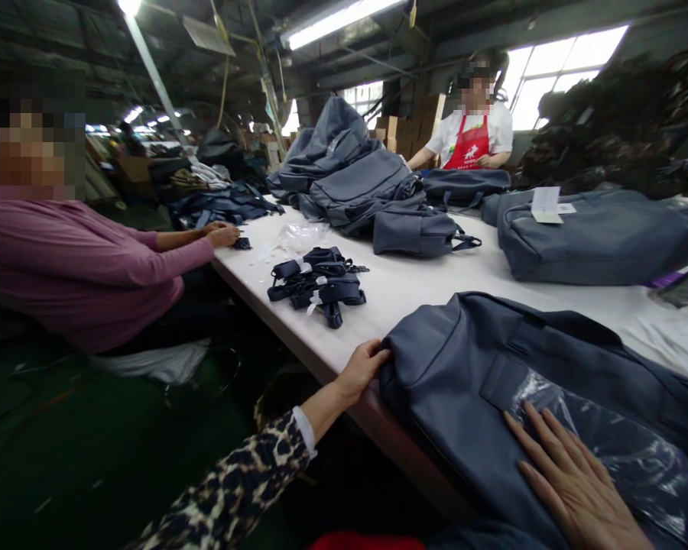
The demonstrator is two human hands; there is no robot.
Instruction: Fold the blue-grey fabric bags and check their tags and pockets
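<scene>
Bag steadied by two hands at the near edge of the white surface (436,286).
The left hand (358,373) has a nearly closed grip, thumb and fingertips together on the end of the large blue-grey smooth bag (436,359), while the right hand (579,489) lies wide open, fingers lightly spread, palm down and grasping nothing — it bears on the bag beside and partly over the clear, shiny plastic panel (602,428). Holding the end this way should limit sliding; a flat, even palm seems better than fingertips, which could crease the plastic. The bag looks soft, so light pressure seems wise — a hard pull at its end might skew the whole body. The bundled navy webbing straps (321,286) lie apart from it, toward the surface's left edge.
</scene>
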